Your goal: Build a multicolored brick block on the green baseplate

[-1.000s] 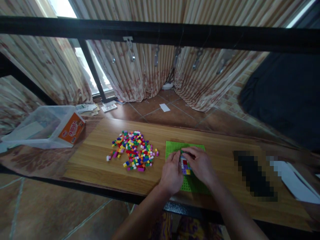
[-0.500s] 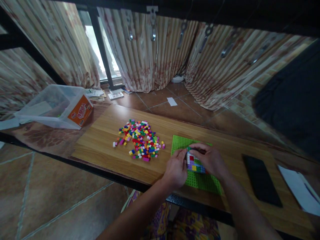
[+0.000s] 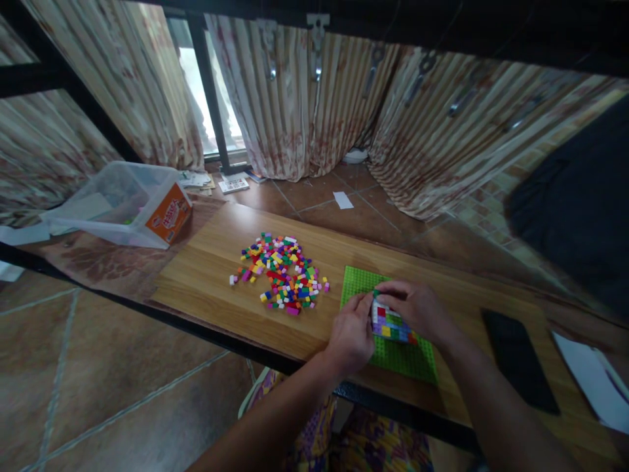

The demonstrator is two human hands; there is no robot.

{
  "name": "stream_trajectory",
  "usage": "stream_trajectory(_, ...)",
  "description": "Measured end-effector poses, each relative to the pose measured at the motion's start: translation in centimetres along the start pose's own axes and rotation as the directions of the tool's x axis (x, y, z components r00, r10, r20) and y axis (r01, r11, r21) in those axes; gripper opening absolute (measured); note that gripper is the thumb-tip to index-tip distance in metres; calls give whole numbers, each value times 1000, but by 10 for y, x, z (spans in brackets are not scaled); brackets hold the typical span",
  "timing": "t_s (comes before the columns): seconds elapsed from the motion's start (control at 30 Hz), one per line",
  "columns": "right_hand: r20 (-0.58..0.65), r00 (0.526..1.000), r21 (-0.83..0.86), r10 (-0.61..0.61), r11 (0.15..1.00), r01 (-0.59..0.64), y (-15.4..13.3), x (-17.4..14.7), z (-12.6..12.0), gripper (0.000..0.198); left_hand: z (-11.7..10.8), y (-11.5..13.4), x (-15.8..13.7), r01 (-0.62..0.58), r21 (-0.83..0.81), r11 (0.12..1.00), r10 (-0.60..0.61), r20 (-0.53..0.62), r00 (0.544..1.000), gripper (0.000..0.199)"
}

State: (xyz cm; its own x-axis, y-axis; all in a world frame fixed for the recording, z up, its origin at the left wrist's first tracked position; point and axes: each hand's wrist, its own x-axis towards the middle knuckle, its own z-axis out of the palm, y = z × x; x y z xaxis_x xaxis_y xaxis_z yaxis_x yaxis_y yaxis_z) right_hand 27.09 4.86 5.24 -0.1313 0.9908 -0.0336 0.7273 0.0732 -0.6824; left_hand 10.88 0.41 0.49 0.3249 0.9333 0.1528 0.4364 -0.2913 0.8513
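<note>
A multicoloured block of toy building bricks (image 3: 388,326) stands on the green baseplate (image 3: 400,359), its near side showing rows of white, red, green, purple, yellow and blue. My left hand (image 3: 352,334) is closed against the left end of this brick build, its fingertips at the upper left corner. My right hand (image 3: 417,307) reaches over the top from the right, thumb and forefinger pinched at that same corner around a small green brick (image 3: 376,294). Part of the build's top is hidden under my right fingers.
A heap of loose coloured bricks (image 3: 289,278) lies left of the baseplate on the wooden board (image 3: 211,262). Farther left stands a clear plastic box (image 3: 118,226) with an orange label. To the right lie a black phone-like slab (image 3: 519,360) and white paper (image 3: 584,367).
The view has shifted slightly, moving everything a little rightward in the picture. My right fingers have lifted a little at the build's corner, and the small green brick shows more clearly.
</note>
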Motion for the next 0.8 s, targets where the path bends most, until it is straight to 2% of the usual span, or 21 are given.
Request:
stream_trajectory(0.2, -19, 1000, 47, -4, 999, 5, 5, -2, 4, 19, 2, -3, 2, -6, 20, 1000, 6, 20, 1000, 65)
stream_trajectory(0.37, -33, 999, 10, -38, 999, 38, 9, -3, 7, 22, -3, 3, -2, -17, 34, 999, 15, 44, 999, 62)
stream_trajectory(0.53, -150, 969, -248, -197, 956, 156, -6, -13, 13, 23, -24, 1, -33, -84, 18, 996, 84, 2, 996, 53)
stream_trajectory(0.63, -211, 936, -286, -282, 933, 217, -30, -28, 34, 24, -45, -10, -62, -78, 29, 997, 80, -62, 995, 43)
stream_trajectory(0.7, -161, 929, -226, -332, 929, 292, -49, -38, 57, 22, -61, -19, -81, -75, 38, 996, 78, -115, 990, 36)
stream_trajectory(0.77, -130, 936, -148, -328, 940, 308, -65, -45, 85, 19, -77, -26, -97, -40, 48, 998, 48, -175, 983, 30)
stream_trajectory(0.8, -109, 939, -116, -326, 943, 313, -72, -47, 99, 18, -85, -28, -104, -26, 41, 999, 32, -162, 986, 28)
